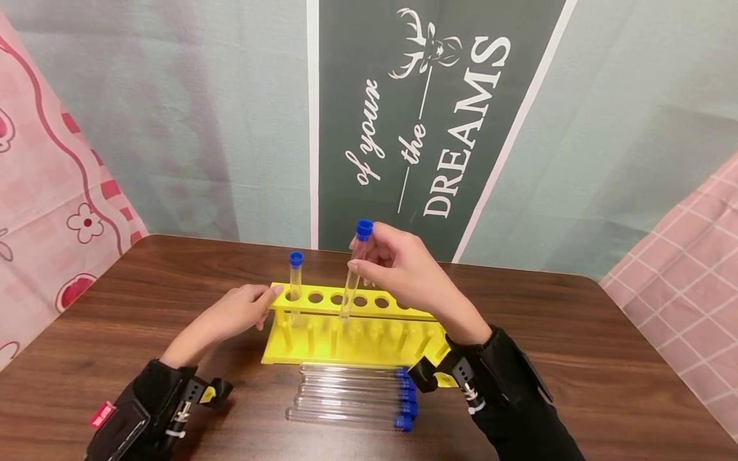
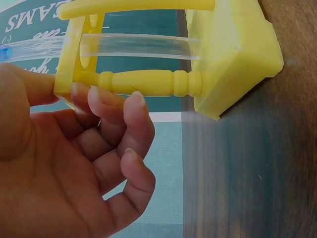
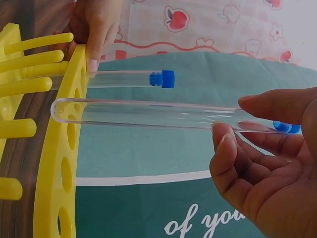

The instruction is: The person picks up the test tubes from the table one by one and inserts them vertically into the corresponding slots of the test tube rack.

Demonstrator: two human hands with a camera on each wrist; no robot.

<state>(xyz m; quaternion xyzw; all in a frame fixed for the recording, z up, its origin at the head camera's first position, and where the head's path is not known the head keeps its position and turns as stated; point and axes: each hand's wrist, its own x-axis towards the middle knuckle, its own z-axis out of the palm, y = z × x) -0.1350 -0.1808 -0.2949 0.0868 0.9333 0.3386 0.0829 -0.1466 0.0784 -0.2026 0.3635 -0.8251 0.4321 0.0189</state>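
My right hand point(image 1: 412, 266) pinches a clear test tube point(image 1: 351, 278) with a blue cap between thumb and fingers, cap upward and slightly tilted. In the right wrist view, the round bottom of this tube point(image 3: 148, 114) overlaps the top bar near its holes; whether it has entered one I cannot tell. My left hand point(image 1: 239, 310) grips the left end of the yellow test tube rack point(image 1: 346, 354), thumb on the top bar and fingers curled beneath, as the left wrist view shows. Another blue-capped tube point(image 1: 295, 278) stands in the leftmost hole.
Several capped test tubes point(image 1: 348, 400) lie side by side in front of the rack, blue caps to the right. Everything stands on a dark wooden table point(image 1: 548, 371). Behind hangs a green cloth point(image 1: 259, 128) with white lettering; pink patterned cloth point(image 1: 46, 211) hangs at the left.
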